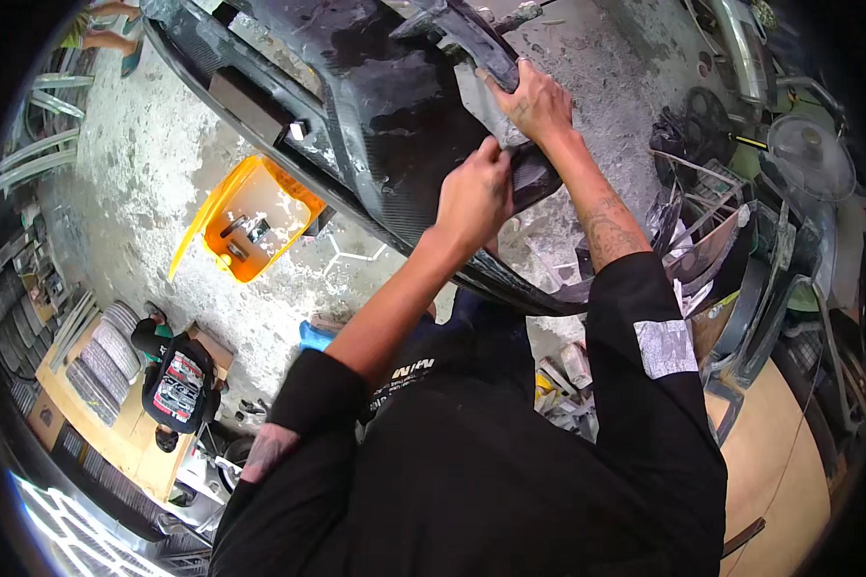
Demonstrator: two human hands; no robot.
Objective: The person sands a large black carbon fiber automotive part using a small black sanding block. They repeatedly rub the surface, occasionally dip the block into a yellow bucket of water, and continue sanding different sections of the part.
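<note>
A large glossy black car bumper (385,115) with a carbon-fibre weave lies in front of me, wet-looking in patches, with an open slot along its left side. My right hand (537,101) grips a raised arm of it at the upper right, thumb on the near side and the other fingers partly hidden. Closer to me, my left hand (473,192) is closed over the bumper's near right part, fingers curled in. Whatever lies inside those fingers is hidden. A small pale block (298,130) rests by the slot.
On the stained floor left of the bumper stands a yellow tub (188,221) with water and small tools inside. A person (178,385) is at a wooden table (130,447) at lower left. Another person's legs (111,40) show at upper left. A fan (810,159) and stacked parts crowd the right.
</note>
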